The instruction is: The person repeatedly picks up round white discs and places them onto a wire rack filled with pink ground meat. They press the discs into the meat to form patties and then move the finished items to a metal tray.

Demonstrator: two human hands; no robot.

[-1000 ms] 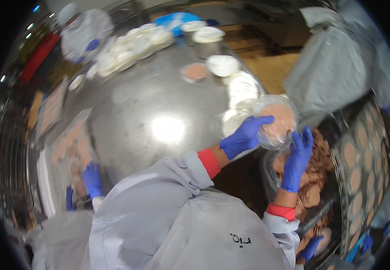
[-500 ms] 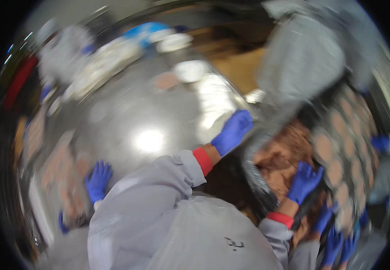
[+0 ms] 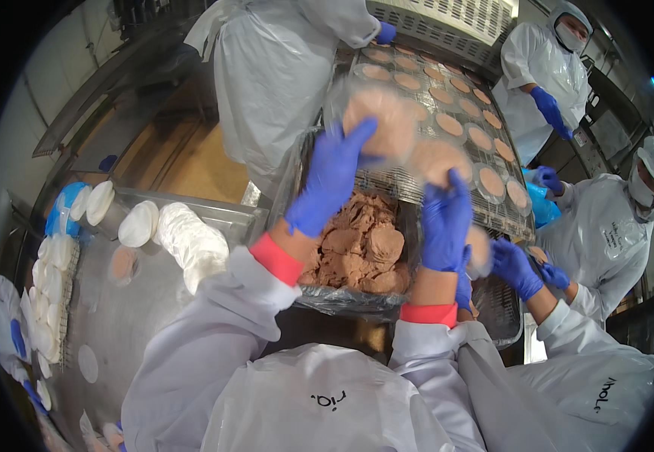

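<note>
Both my hands wear blue gloves with red cuffs. My left hand [image 3: 328, 181] grips a round flat meat patty [image 3: 379, 120] with clear film round its rim, above the far left corner of a crate. To the right of it, my right hand [image 3: 447, 230] pinches a second patty [image 3: 434, 160] near the conveyor's edge. Both patties are smeared by motion. Below and between my forearms lies a heap of minced meat [image 3: 353, 245] in a crate lined with clear plastic [image 3: 334, 301].
Rows of patties lie on a wire-mesh conveyor [image 3: 459, 151] ahead. At left, a steel table [image 3: 134, 324] carries stacked white discs [image 3: 191, 241] and one patty [image 3: 123, 264]. A co-worker's gloved hand [image 3: 515, 267] works close on my right; another person [image 3: 274, 83] stands beyond the crate.
The view has swung right, from the steel table to the crate and conveyor. My left hand was by the white discs and my right over the meat; now each holds a patty.
</note>
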